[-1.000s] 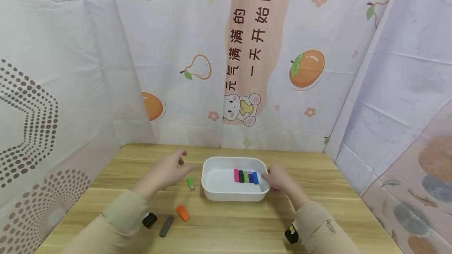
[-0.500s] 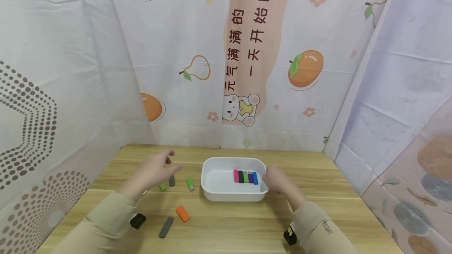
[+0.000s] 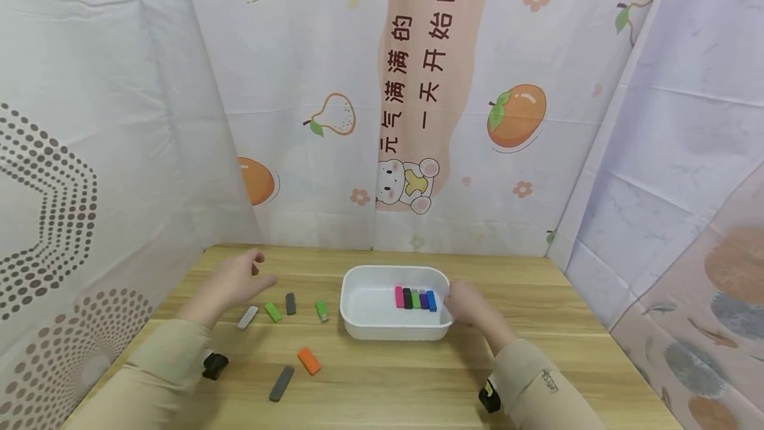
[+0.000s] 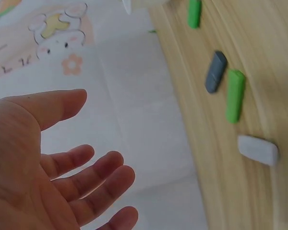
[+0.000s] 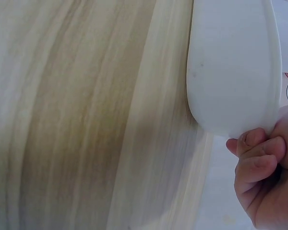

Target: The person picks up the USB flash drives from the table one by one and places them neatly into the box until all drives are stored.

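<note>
In the head view, the right hand (image 3: 471,304) grips the right end of a white plastic tray (image 3: 396,334) around the middle of a wood-grain table (image 3: 382,390). With the tray level on the wood, the hold looks like steadying rather than lifting. Inside, toward the right end, five USB sticks stand side by side: pink (image 3: 399,297), black (image 3: 408,298), green (image 3: 416,300), purple (image 3: 424,302) and blue (image 3: 432,301). Their close row seems a way of keeping them orderly and saving room.

Left of the tray lie a green USB flash drive (image 3: 322,311) with its metal plug bared, a dark grey stick (image 3: 290,304), a capped green stick (image 3: 273,312) and a white stick (image 3: 247,317). Nearer are an orange stick (image 3: 309,360) and a long grey stick (image 3: 281,383). They lie apart, probably so that each can be picked singly. The left hand (image 3: 233,281) hangs at the far left, just beyond the white stick.

The left wrist view shows thumb and fingers spread, slightly bent, with nothing between them; that gap suits small, slim things.

In the right wrist view, the fingers are curled together at the tray's end, pinching its rim against the thumb, whose tip is hidden. Holding only the end appears to leave the open top unobstructed.
</note>
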`<state>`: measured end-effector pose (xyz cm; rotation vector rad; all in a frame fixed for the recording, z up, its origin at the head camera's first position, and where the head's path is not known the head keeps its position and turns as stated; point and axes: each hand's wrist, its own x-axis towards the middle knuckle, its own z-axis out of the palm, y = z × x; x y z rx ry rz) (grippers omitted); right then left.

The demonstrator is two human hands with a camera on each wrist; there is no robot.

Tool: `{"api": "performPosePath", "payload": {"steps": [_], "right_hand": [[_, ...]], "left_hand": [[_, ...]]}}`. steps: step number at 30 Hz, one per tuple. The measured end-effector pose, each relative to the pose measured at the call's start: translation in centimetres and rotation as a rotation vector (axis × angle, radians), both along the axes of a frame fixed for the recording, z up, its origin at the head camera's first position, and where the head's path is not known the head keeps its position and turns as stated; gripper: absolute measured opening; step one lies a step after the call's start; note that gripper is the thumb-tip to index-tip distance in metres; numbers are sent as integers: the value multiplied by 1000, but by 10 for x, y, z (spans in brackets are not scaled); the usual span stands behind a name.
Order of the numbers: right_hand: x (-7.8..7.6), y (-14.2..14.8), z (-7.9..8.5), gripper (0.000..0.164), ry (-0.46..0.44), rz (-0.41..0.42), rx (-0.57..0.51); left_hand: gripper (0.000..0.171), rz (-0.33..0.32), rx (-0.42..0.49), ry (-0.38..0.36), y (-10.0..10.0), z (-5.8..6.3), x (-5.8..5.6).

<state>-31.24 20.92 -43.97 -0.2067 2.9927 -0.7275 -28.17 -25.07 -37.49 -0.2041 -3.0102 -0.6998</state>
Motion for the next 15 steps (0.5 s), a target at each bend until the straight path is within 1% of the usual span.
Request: {"api": "performPosePath", "payload": {"steps": [3,7,11,15], "right_hand": [[0,-1,2,13,3,-2,5],[1,-3,3,13,3,-4,42],[1,-4,3,14,-8,-13,54],[1,-3,2,14,16,0,62]], "left_hand": [[74,10,-2,-14,-9,-3,-1],[77,22,-10,-30,-19,-8,-2],[80,44,-15,-63,-24,-13,-2],[83,58,-26,-87,-29,-17,-3]]}}
